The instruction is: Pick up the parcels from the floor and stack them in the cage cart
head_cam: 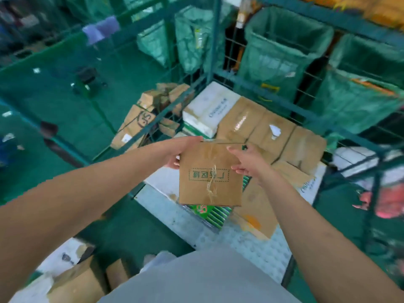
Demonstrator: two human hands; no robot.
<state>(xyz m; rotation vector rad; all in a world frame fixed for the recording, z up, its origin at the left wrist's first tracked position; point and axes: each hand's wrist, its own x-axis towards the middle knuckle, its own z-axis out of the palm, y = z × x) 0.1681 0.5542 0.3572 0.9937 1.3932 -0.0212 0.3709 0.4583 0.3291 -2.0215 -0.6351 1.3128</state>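
Note:
I hold a small brown cardboard parcel (pixel 211 174) with green printed characters and clear tape over the open cage cart (pixel 271 99). My left hand (pixel 178 153) grips its left edge with the thumb on top. My right hand (pixel 246 159) holds its right edge, fingers curled against the side. Inside the cart lie a white box (pixel 209 108), several brown boxes (pixel 273 130) in a row, and a green-striped box (pixel 209 212) beneath the held parcel. More parcels (pixel 72 278) sit on the floor by my feet at lower left.
Cardboard boxes (pixel 140 121) are piled outside the cart's left mesh wall. Green woven sacks (pixel 282 47) hang in frames behind the cart. The floor (pixel 65 101) is green. A white box and pink items (pixel 387 202) lie to the right of the cart.

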